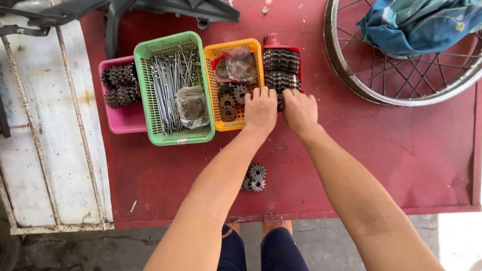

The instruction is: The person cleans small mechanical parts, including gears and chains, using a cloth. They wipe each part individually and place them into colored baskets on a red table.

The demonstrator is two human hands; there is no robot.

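Both hands knuckles-up at the red tray (281, 60) of stacked cogs: left hand (260, 108) on the orange basket (217, 90) edge, right hand (299, 109) on the cogs, grip can't tell. Sorting partway; two loose cogs (254, 177) still on table (401, 145) nr front edge

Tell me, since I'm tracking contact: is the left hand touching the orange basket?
Touching. The head view shows the left hand lying over the orange basket, fingers draped across its right rim with no gap.
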